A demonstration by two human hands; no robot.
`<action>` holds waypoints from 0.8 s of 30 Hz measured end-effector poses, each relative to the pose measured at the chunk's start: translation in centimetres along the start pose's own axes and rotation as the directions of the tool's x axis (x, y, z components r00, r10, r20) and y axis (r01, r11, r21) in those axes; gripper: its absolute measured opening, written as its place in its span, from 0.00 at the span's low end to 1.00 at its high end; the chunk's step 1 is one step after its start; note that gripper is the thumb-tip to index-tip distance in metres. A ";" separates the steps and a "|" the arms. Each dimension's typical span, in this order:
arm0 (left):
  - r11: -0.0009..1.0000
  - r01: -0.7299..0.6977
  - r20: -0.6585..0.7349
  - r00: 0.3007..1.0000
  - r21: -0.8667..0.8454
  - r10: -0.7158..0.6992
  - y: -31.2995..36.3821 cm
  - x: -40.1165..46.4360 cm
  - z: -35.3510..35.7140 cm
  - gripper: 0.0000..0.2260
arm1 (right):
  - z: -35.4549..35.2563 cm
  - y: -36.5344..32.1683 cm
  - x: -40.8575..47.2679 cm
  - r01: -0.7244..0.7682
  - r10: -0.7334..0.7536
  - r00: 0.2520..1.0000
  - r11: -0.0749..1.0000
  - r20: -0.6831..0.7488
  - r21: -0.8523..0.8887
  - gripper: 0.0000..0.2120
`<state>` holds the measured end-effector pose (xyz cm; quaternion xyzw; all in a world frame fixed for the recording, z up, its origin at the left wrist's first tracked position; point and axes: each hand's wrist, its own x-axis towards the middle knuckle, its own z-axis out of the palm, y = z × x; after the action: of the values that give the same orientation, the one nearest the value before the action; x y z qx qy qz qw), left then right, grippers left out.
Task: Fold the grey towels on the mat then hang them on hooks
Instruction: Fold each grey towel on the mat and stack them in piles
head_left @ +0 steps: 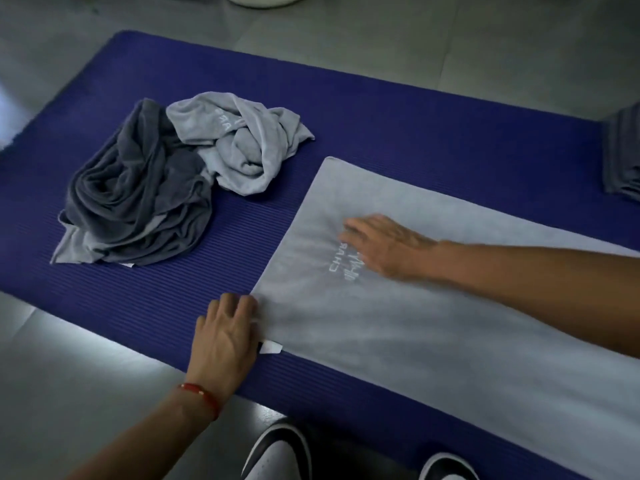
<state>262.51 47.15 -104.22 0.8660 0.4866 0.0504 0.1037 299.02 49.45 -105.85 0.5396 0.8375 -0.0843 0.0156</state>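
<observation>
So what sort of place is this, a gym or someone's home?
Hard to say for sure; likely an indoor room at home or a gym. A blue exercise mat lies on a grey tiled floor, with grey towels, one spread flat and others crumpled, being sorted on it.

A light grey towel lies spread flat on a blue mat, with the right hand resting palm down on it beside its white lettering and the left hand pressing its near left corner next to a white tag. To the left on the mat, a crumpled dark grey towel touches a crumpled light grey one. Folded dark towels sit at the right edge, and two black-and-white shoes show at the bottom.
</observation>
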 end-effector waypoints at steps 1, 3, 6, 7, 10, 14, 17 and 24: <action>0.991 -0.131 0.029 0.991 0.009 0.131 1.3 -0.1 0.2 0.13 | 0.6 -0.6 -3.2 0.072 -0.073 0.997 0.996 -0.010 -0.042 0.22; 0.921 -0.387 0.081 0.918 -0.047 0.389 4.8 -0.2 0.9 0.14 | 1.1 -1.7 -9.7 0.147 -0.147 0.989 0.987 0.004 -0.062 0.19; 0.731 -0.674 0.080 0.727 -0.107 0.682 10.5 -0.4 2.3 0.12 | -0.3 -3.6 -18.9 0.110 -0.100 0.985 0.991 0.141 -0.070 0.18; 0.666 -0.738 0.080 0.661 -0.111 0.746 12.1 -0.3 2.6 0.11 | -0.9 -4.0 -21.8 0.069 -0.053 0.980 0.995 0.192 -0.077 0.19; 0.541 -0.836 0.117 0.531 -0.088 0.839 15.5 -0.1 3.9 0.11 | -2.0 -4.8 -30.7 -0.160 0.175 0.955 0.984 0.239 -0.082 0.18; 0.436 -0.898 0.196 0.418 -0.057 0.887 20.2 0.3 6.2 0.10 | -1.2 -7.2 -41.0 -0.551 0.526 0.770 0.833 0.361 -0.040 0.21; 0.308 -0.951 0.279 0.293 -0.011 0.915 23.2 0.0 7.1 0.18 | -0.8 -10.3 -45.1 -0.669 0.594 0.578 0.738 0.560 -0.091 0.26; 0.184 -0.980 0.378 0.199 0.075 0.904 25.0 -0.7 7.5 0.09 | -0.1 -12.0 -46.0 -0.640 0.617 0.535 0.742 0.577 -0.201 0.37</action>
<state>284.35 32.93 -105.78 0.9814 -0.1733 -0.0796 -0.0230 307.31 3.11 -98.87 0.7463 0.5333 -0.2567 0.3045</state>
